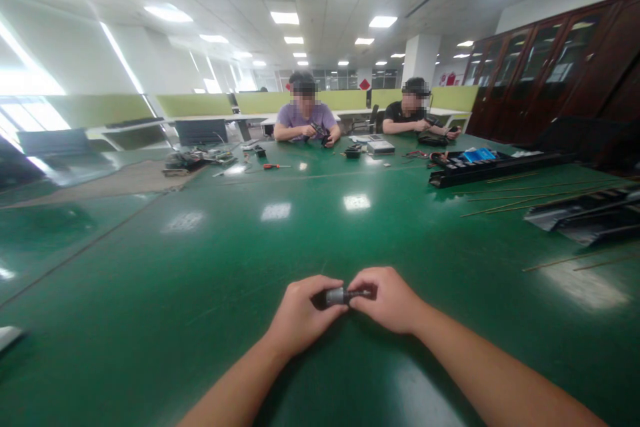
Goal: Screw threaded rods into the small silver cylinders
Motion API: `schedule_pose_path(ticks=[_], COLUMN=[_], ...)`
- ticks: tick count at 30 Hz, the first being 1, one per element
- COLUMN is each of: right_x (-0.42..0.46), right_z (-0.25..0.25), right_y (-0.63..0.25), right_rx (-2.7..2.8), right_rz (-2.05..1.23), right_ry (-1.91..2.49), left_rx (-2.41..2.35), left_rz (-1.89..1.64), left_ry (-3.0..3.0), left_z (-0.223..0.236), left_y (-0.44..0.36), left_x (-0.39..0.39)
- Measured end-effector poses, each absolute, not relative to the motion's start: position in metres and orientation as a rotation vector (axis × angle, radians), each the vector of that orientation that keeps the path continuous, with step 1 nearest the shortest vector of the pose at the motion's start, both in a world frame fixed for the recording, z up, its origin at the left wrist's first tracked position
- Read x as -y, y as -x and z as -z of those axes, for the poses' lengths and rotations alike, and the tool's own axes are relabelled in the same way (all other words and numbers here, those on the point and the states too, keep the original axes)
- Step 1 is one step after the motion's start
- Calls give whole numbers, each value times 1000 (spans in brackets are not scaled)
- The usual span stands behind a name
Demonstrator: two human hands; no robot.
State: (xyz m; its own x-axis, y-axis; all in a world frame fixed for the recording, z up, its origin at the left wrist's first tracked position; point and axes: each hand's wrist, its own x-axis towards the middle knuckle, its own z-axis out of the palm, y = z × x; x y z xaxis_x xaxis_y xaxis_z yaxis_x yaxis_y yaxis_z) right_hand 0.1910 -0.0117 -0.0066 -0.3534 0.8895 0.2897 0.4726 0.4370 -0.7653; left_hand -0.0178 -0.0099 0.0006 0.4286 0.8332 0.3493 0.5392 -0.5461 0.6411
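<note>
Just above the green table, a small grey cylinder with a dark ribbed shaft [336, 296], which looks like a small motor, lies level between my hands. My left hand [300, 313] is closed around its grey body, with the thumb below and the fingers above. On the shaft side, my right hand [387, 299] pinches with thumb and fingertips, partly covering the shaft's end. The two hands nearly meet at the fingertips. Fine detail of the part is too small to make out.
Across the green table [225, 240] sit two people handling dark devices. A screwdriver [273, 166] and a pile of electronic parts [187, 160] lie toward the far left. Black metal channels [450, 177] and thin rods [505, 207] are on the right. A white object's corner [9, 337] shows at left.
</note>
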Motion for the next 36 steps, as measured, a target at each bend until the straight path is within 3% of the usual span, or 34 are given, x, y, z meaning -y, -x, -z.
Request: schedule_pose_path(ticks=[36], right_x=[11], right_z=[5], right_y=[-193], right_rx=[2002], right_rz=[-756], right_ry=[1194], left_rx=[-1168], left_rz=[-927], left_ry=[-2276], left_z=[-1], left_y=[18], left_x=[9])
